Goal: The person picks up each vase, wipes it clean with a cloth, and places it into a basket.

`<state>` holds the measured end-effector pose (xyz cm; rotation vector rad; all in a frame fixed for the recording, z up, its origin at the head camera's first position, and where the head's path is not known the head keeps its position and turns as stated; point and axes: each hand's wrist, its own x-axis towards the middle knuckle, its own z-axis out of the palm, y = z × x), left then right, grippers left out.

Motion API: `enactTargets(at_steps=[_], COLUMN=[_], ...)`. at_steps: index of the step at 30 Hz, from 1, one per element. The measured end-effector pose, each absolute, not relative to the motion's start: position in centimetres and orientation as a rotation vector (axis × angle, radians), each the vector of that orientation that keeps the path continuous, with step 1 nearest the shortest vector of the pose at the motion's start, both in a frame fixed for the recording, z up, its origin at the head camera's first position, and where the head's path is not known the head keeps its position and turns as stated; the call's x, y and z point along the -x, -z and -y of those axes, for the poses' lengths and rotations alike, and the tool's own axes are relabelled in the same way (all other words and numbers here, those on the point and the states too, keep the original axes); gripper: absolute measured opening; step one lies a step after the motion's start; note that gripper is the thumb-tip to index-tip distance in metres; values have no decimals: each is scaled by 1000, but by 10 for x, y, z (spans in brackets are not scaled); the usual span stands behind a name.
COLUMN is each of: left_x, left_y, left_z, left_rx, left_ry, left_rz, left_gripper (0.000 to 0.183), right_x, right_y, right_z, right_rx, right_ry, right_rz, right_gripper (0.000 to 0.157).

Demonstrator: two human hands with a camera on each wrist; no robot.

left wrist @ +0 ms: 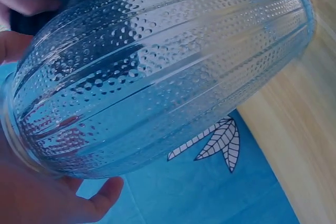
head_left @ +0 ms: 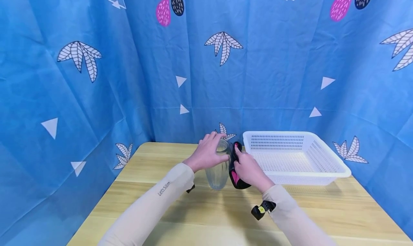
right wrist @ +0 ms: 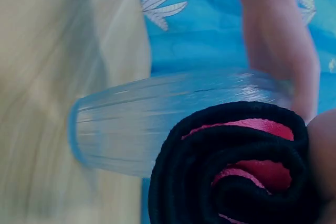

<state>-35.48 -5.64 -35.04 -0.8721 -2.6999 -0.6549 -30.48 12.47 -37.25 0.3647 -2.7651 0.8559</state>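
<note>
A clear ribbed glass vase stands tilted slightly on the wooden table, its dimpled sides filling much of the left wrist view. My left hand grips it round the neck, thumb on one side and fingers on the other. Just to the right, my right hand holds a rolled black fabric piece with a pink inner side. From the right wrist view, the end of the roll shows its spiral of black and pink layers close beside the vase. My palm hides part of the roll.
A white perforated plastic basket sits at the back right of the table, close to the roll. Blue patterned curtain hangs behind and along both sides. Dark devices are strapped to both wrists.
</note>
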Motion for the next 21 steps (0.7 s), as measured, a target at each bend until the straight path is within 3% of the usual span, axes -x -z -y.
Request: enactTargets(at_steps=[7,14,21], left_x=[358,354,350], left_y=[353,351,351], left_z=[58,55,53], left_rx=[861,808,744], left_ry=[662,502,401], left_rz=[2680,2688,2701], left_gripper=[76,78,80], right_x=[316,320,317], right_y=[404,435,431], right_z=[-123,-123,-128], right_rx=[-389,-425,-372], right_ry=[-901,-813,-953], right_rz=[2855,2961,2919], right_gripper=[54,30,43])
